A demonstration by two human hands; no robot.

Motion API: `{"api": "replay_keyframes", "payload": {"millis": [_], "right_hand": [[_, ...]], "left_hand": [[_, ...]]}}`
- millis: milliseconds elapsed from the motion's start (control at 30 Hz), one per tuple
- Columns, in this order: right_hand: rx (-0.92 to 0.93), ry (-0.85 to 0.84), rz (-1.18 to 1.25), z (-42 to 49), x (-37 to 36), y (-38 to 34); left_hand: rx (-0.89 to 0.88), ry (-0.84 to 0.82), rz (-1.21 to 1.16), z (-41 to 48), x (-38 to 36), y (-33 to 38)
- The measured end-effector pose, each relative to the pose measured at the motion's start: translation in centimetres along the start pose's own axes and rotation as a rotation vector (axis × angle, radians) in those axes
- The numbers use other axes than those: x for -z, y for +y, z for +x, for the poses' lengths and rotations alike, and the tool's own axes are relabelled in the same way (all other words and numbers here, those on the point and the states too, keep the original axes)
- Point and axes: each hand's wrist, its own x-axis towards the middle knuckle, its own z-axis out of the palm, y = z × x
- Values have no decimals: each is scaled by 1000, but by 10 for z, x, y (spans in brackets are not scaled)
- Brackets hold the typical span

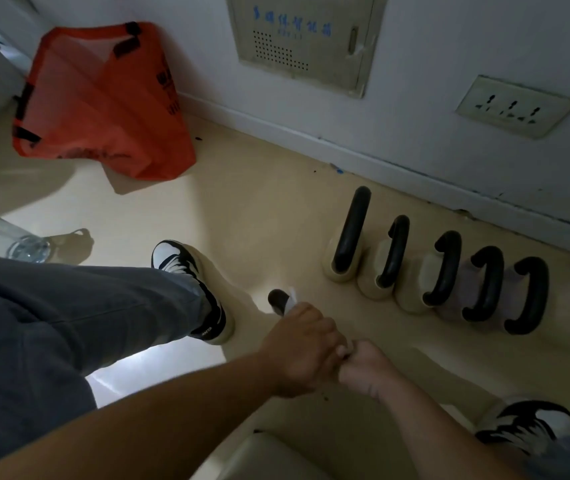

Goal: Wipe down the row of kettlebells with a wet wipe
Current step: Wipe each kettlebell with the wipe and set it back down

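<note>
Several beige kettlebells with black handles [446, 268] stand in a row on the floor along the wall, right of centre. In front of them another kettlebell is tilted toward me; its beige body [276, 455] is at the bottom edge and the end of its black handle [275, 298] sticks out past my left hand. My left hand [299, 348] grips that handle with a white wet wipe [291, 299] wrapped round it. My right hand [363, 365] is curled tight against the left hand, apparently round the same handle, most of which is hidden.
An orange bag [103, 98] leans in the corner at the back left. A clear water bottle [16, 240] lies at the left edge. My shoes [190, 271] stand on the beige floor either side of the hands. The wall carries a socket [515, 107] and a metal panel [300, 39].
</note>
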Motion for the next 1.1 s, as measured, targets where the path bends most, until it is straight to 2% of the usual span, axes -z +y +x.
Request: {"api": "replay_keyframes", "payload": {"millis": [67,167,233,300,367,400,433,500,600,667,733,800,900,967,1000,1033,1100], "right_hand": [[8,35,25,0,-2,1],[54,61,9,-2,-1,2],[56,64,13,-3,0,1],[37,59,16,-3,-1,0],[13,44,41,-4,-2,-1],[9,45,54,-2,-2,1],[6,56,57,-1,-3,0],[13,68,41,1,-4,0],[32,92,26,6,-4,3],[42,75,32,7,-4,6],[51,59,54,9,-4,9],[44,58,59,13,-4,10],[55,50,59,13,-6,10],[44,47,226,16,-5,11],[21,45,266,16,-7,11],[46,52,188,14,-7,12],[106,80,139,13,-8,15]], "left_hand": [[38,-76,-14,3,7,-25],[419,-20,-61,11,24,-64],[503,-92,-27,17,19,-61],[413,-110,124,21,15,-34],[194,-142,211,21,21,-18],[162,-173,168,23,23,-23],[208,-231,101,28,25,-34],[385,-350,-107,34,29,-64],[667,-271,-339,33,25,-84],[742,-189,-357,30,17,-74],[729,-190,-289,33,19,-64],[684,-292,-124,42,27,-53],[477,-419,202,57,26,-10],[350,-473,290,54,8,38],[274,-438,305,48,-1,56],[209,-375,309,40,-8,64],[71,-209,233,21,-14,44]]}}
